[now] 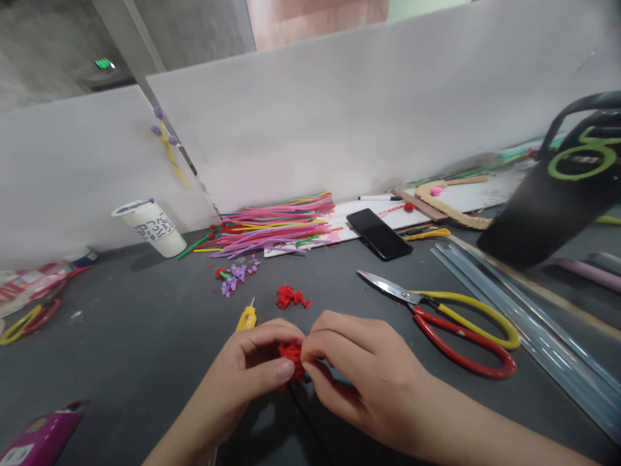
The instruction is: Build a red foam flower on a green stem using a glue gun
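Close to the table's front, my left hand (262,369) is closed round a red fuzzy bundle (291,356) that looks made of short pipe-cleaner pieces. My right hand (363,369) pinches the bundle's right side, its fingertips against the other hand's. A teal strip (339,377) shows under the right fingers; what it belongs to is hidden. Just beyond lies a small heap of red pieces (291,297). A yellow-handled tool (247,317) with a pointed metal tip sticks out behind my left hand. Large scissors (436,310) with yellow and red handles lie to the right, blades apart.
Pipe cleaners (276,223) lie bunched along the white partition (339,116), near purple pieces (237,278) and a black phone (378,233). A paper cup (150,226) stands at left. A black bottle (548,194) and clear sticks (533,323) are at right. A purple box (41,437) sits front left.
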`<state>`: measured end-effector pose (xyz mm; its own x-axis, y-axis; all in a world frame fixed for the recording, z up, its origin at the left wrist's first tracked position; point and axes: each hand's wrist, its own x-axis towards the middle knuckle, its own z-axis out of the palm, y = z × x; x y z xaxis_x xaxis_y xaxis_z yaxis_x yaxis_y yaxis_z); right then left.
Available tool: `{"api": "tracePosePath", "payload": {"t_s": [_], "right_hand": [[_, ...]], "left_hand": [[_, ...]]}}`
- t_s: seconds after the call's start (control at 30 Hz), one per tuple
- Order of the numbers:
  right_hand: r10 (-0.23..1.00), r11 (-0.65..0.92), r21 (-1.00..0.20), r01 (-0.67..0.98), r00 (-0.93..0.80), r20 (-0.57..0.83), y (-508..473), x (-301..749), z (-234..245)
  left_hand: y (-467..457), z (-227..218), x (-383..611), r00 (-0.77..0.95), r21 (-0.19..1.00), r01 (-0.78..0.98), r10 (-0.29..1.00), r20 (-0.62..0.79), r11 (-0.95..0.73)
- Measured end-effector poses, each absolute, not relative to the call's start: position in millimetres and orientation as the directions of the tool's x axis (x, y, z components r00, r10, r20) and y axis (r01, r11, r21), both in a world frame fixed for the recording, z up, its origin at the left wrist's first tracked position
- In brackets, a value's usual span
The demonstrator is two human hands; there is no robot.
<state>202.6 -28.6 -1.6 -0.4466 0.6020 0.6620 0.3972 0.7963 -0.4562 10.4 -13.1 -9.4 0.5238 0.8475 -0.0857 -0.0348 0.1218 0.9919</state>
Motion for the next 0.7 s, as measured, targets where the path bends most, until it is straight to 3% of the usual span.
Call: {"api": "tracePosePath", "payload": {"t_s": [0.27,0.43,0.6,0.7], "right_hand": [[0.664,0.744,-0.641,0.188,-0.314,0.679,-30.9,206.8,8.0],[0.584,0.807,-0.554,0.206,-0.418,0.696,-32.5,205.1,6.1],[0.56,0.828,-0.501,0.253,-0.414,0.717,-33.1,205.0,5.7],[0.493,0.868,-0.394,0.301,-0.443,0.749,-33.5,205.7,6.2]], "left_hand": [[-12.5,-8.7,6.1,0.578,0.991,-0.119,0.816,0.013,0.069],[-10.7,-8.1,3.6,0.616,0.976,-0.211,0.782,0.095,0.047],[-9.3,-7.9,5.4,0.632,0.985,-0.171,0.768,0.101,0.011],[-9.7,-9.8,5.8,0.623,0.988,-0.155,0.776,0.1,-0.003]]}}
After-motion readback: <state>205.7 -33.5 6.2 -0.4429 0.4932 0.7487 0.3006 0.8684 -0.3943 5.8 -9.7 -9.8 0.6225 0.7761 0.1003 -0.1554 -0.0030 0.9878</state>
